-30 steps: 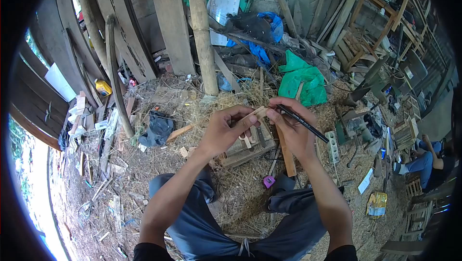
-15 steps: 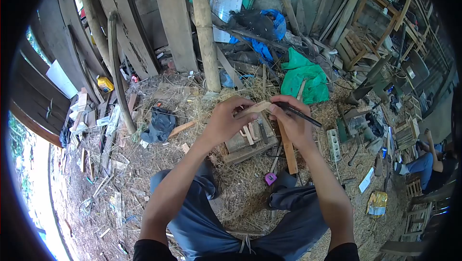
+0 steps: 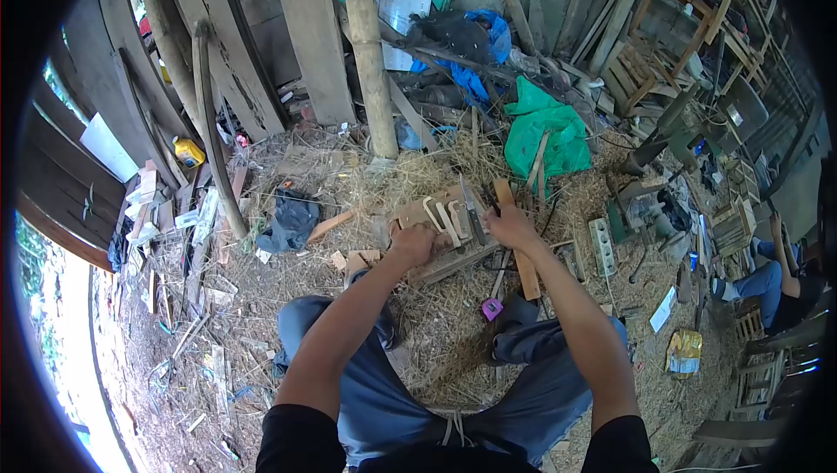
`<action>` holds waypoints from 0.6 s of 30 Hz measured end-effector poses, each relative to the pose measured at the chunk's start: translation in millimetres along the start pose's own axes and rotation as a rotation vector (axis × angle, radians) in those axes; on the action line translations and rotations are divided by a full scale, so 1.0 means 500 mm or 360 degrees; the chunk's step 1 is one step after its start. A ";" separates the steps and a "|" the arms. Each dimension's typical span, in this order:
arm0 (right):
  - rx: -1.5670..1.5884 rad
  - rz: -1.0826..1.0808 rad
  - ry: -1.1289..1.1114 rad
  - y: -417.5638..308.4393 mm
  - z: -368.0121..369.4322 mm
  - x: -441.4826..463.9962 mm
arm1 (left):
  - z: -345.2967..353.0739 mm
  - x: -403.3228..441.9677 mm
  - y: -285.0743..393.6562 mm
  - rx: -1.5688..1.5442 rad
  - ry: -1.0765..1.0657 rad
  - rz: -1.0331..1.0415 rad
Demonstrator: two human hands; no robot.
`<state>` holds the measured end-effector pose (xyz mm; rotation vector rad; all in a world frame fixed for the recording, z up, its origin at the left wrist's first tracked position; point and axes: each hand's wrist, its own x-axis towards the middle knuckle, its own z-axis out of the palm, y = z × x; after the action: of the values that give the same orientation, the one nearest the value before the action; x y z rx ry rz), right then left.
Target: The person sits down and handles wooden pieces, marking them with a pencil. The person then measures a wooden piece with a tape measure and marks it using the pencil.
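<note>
Between the two bare hands, several pale, slender wooden strips with curved far ends (image 3: pixel 447 222) lie loose on a low, weathered wooden block (image 3: pixel 453 266). Just to their right, on the same block, rests a long, flat, greyish metal blade (image 3: pixel 473 211).

The left hand (image 3: pixel 414 243) is set on the left part of the block, its fingers curled down; whether they pinch anything, I cannot tell. The right hand (image 3: pixel 513 227) is just beside the blade, thumb and fingers bent close round a slim black pen-like tool (image 3: pixel 494 203), apparently pinching it, though the grip is partly hidden.

What could go wrong, as I judge it: the strips look light and unfastened, so a brush from either hand could shift them or tip one into the straw (image 3: pixel 436 333). If the blade's edge is sharp, a careless sideways move of the right fingers could nick them. The block sits on loose litter, so uneven pressure could rock it.

As for direction, the strips' long axes run away from the person, slanting a little left towards the far end, where the curves are. The blade runs nearly parallel to them.
</note>
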<state>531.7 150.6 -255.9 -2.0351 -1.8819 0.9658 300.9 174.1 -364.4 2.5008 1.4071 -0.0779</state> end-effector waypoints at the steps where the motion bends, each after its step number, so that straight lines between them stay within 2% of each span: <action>1: 0.0066 0.0008 0.0072 0.008 0.004 0.006 | 0.014 0.004 -0.002 0.0005 0.0076 0.0016; 5: 0.0040 0.0068 0.0165 0.028 -0.009 0.015 | 0.023 0.034 -0.003 0.0120 -0.0060 -0.0004; 7: 0.0203 -0.0019 0.0232 0.028 -0.034 0.011 | -0.018 0.043 0.011 -0.0022 -0.0043 -0.0217; 8: 0.0240 -0.0045 0.0171 0.030 -0.056 -0.002 | -0.027 0.046 0.009 -0.0013 -0.0072 -0.0187; 10: 0.0283 -0.0026 0.0118 0.028 -0.126 -0.045 | -0.016 0.055 0.005 0.0194 0.0327 -0.0077; 11: 0.0218 -0.0175 0.0095 0.042 -0.163 -0.060 | -0.026 0.053 0.030 0.0181 0.0304 -0.0046; 12: 0.0149 -0.0331 0.0071 0.059 -0.193 -0.078 | -0.061 0.043 0.062 0.0158 0.0518 0.0137; 13: 0.0153 -0.0306 0.0066 0.076 -0.211 -0.103 | -0.084 0.034 0.089 0.0134 0.0732 0.0309; 14: 0.0236 -0.0299 -0.0045 0.092 -0.229 -0.125 | -0.081 0.028 0.125 -0.0193 0.0653 0.0508; 16: 0.0324 -0.0295 -0.0164 0.154 -0.229 -0.139 | -0.068 0.003 0.211 -0.0319 0.0263 0.0781; 18: 0.0875 0.0127 -0.0542 0.263 -0.148 -0.133 | 0.014 -0.008 0.271 -0.0300 -0.0168 0.0876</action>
<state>683.5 86.3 -251.7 -1.6982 -1.4422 1.7151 414.0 102.3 -342.4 2.5798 0.6176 0.0301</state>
